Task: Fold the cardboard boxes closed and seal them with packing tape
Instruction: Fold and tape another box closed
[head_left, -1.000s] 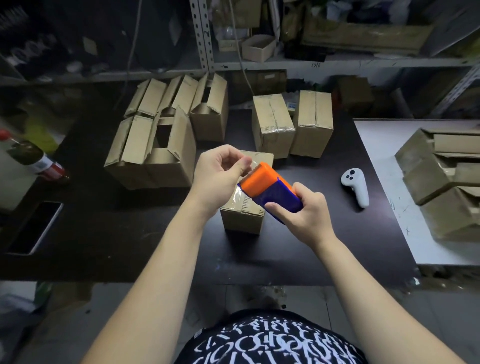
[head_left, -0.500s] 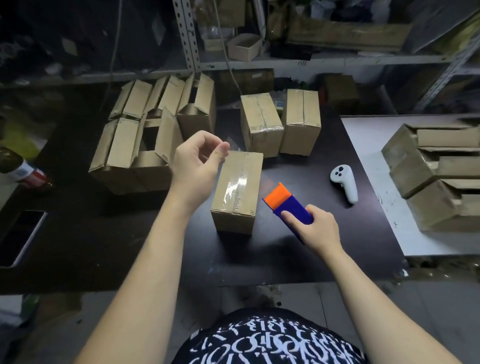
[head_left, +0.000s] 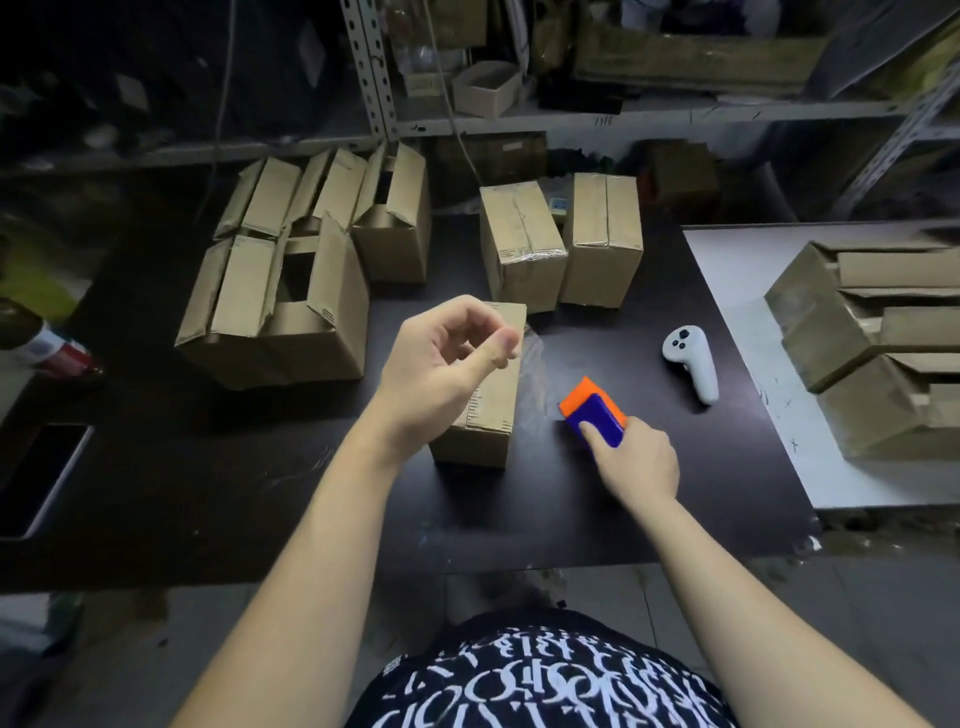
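A small closed cardboard box (head_left: 488, 421) stands in the middle of the black table (head_left: 208, 467), clear tape along its top. My left hand (head_left: 441, 364) hovers above it, thumb and forefinger pinching the end of a faint clear tape strip (head_left: 535, 364). That strip runs down to the orange and blue tape dispenser (head_left: 592, 410). My right hand (head_left: 639, 462) grips the dispenser low by the table, just right of the box.
Two taped boxes (head_left: 519, 239) (head_left: 602, 239) stand behind. Open-flapped boxes (head_left: 280, 312) (head_left: 395, 218) sit at back left. A white controller (head_left: 693, 361) lies to the right. More boxes (head_left: 872, 332) lie on a white table. A bottle (head_left: 47, 348) and phone (head_left: 36, 478) are far left.
My right hand has carried the dispenser from above the box down to the table on its right. My left hand stayed raised, and the tape now stretches between them.
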